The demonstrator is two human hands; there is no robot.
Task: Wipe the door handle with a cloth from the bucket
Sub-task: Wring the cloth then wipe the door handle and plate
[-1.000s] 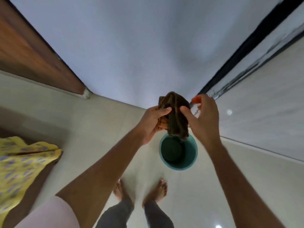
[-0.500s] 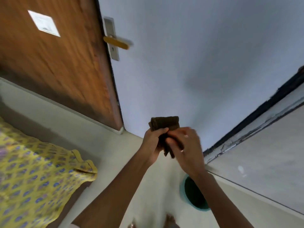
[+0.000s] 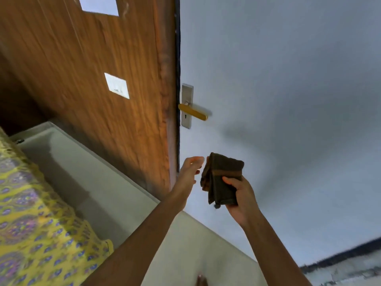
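Your right hand sits just right of the frame's centre, low in the picture, with its fingers curled around a folded dark brown cloth; the thumb presses on the cloth's near face and the folded wad stands roughly upright above your palm. Your left hand is just to the left of the cloth, fingers loosely extended and held close together, fingertips beside the cloth's upper left corner; motion blur makes it impossible to tell whether they touch it.

The door handle, a gold-coloured lever, lies above your hands near the centre of the frame, well apart from the cloth. It juts rightward from a silver backplate with a keyhole, fixed at the left edge of the pale grey door. To the left of that edge runs a wooden panel bearing a white switch plate. A yellow patterned fabric fills the lower left corner, over the pale floor.
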